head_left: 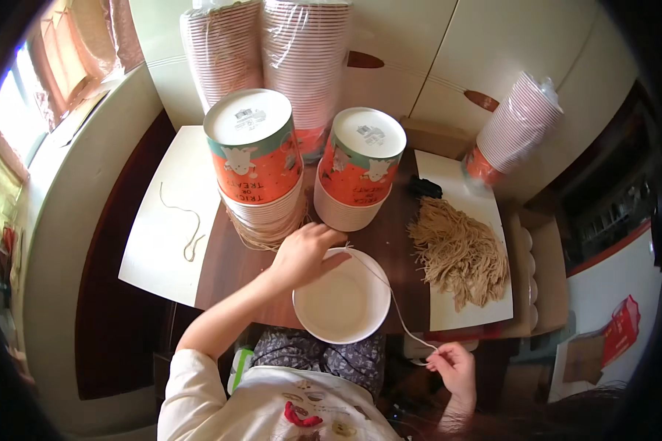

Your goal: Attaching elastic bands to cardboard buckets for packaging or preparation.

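A white paper bucket [338, 312] stands at the table's near edge by my lap, its open mouth up. At the far left of its rim is my left hand [307, 257], its thumb inside and fingers outside, gripping the wall. A thin pale cord [397, 305] starts near those fingertips, crosses the bucket's far right rim and runs down to the right. My right hand [454, 371] pinches the cord's other end, out past the table's near edge. Upside-down stacks of orange and green printed buckets, a left stack [261, 173] and a right stack [360, 173], stand just beyond.
Tan cords [460, 253] lie in a heap on a white board [471, 317] at the right, by a black object [425, 188]. One cord [197, 224] lies on the left board [165, 272]. Plastic-wrapped bucket stacks [305, 73] rise behind; another wrapped stack [518, 125] leans far right. A cardboard box [552, 275] adjoins.
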Motion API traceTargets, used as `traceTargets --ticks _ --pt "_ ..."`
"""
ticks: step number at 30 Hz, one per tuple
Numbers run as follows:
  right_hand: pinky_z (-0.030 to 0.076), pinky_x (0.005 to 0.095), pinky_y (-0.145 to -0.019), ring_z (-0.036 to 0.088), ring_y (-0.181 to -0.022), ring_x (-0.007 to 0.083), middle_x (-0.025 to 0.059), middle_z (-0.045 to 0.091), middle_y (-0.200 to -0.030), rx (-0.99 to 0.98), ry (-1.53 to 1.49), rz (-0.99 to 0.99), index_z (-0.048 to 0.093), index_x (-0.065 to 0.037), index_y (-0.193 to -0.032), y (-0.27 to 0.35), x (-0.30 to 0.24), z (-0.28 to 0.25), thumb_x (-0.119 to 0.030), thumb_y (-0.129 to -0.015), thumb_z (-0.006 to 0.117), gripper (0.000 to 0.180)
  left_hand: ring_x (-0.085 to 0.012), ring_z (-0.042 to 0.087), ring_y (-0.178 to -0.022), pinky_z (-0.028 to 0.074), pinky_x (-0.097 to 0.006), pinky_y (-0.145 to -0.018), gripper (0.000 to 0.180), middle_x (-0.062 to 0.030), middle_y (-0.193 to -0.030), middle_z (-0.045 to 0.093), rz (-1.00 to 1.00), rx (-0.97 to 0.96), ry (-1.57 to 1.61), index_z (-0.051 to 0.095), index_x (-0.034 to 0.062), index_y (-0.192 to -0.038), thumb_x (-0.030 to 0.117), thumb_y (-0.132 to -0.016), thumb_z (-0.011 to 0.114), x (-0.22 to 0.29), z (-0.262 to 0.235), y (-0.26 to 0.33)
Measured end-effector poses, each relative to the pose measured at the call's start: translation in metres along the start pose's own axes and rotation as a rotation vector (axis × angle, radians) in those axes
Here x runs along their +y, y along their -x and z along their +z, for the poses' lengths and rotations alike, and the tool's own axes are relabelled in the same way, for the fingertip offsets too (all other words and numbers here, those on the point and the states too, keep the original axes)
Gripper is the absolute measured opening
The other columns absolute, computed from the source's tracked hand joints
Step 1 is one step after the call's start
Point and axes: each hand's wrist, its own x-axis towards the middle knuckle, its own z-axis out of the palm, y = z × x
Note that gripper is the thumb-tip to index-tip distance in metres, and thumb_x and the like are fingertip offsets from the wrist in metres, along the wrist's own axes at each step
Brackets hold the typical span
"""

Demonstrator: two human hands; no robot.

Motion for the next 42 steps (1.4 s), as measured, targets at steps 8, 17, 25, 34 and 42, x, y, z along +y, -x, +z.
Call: traceTargets --ticks 8,17,25,34,42 --pt "0.048 0.0220 -0.057 0.058 -0.061 0.0107 0.0098 0.062 -0.077 -0.201 -0.481 -0.092 0.051 -0.001 -0.089 -0.062 -0.025 0.076 -0.003 -0.086 0.056 0.006 -0.0219 0.059 -0.063 0.049 -0.031 -0.056 0.011 -0.0085 -0.075 0.059 -0.170 -0.180 0.635 0.067 0.0049 -0.087 0.011 -0.079 0.064 0.062 -0.014 0.061" --pt "0.050 0.0243 -0.060 0.058 -0.063 0.0121 0.0096 0.062 -0.078 -0.288 -0.596 -0.087 0.052 -0.002 -0.089 -0.082 -0.033 0.104 -0.008 -0.085 0.059 0.010 -0.0201 0.058 -0.067 0.048 -0.031 -0.062 0.025 -0.0066 -0.076 0.055 -0.266 -0.230 0.628 0.065 0.0074 -0.097 0.016 -0.074 0.069 0.070 0.006 0.071" --pt "0.045 0.0280 -0.075 0.053 -0.090 0.0191 0.0126 0.052 -0.102 0.098 0.140 -0.490 0.048 -0.001 -0.103 -0.085 -0.030 0.101 -0.005 -0.074 0.066 0.035 -0.0190 0.058 -0.069 0.049 -0.032 -0.056 0.010 -0.0033 -0.073 0.054 -0.197 -0.173 0.378 0.067 0.0090 -0.078 0.017 -0.072 0.068 0.066 0.004 0.072" --pt "0.051 0.0314 -0.068 0.062 -0.080 0.0258 0.0131 0.059 -0.101 -0.577 0.369 -0.544 0.046 -0.001 -0.115 -0.066 -0.052 0.111 -0.002 -0.075 0.063 0.044 -0.0158 0.053 -0.070 0.048 -0.028 -0.052 0.006 -0.0017 -0.073 0.048 0.102 -0.294 -0.112 0.053 0.0085 -0.067 0.012 -0.064 0.056 0.090 -0.023 0.076" --pt "0.049 0.0313 -0.057 0.060 -0.064 0.0226 0.0081 0.058 -0.073 -0.411 0.516 -0.679 0.061 -0.004 -0.081 -0.062 -0.051 0.110 -0.001 -0.069 0.068 0.015 -0.0162 0.053 -0.071 0.048 -0.028 -0.055 0.016 -0.0021 -0.074 0.048 0.052 -0.273 -0.051 0.058 0.0080 -0.081 0.014 -0.066 0.059 0.087 -0.025 0.087"
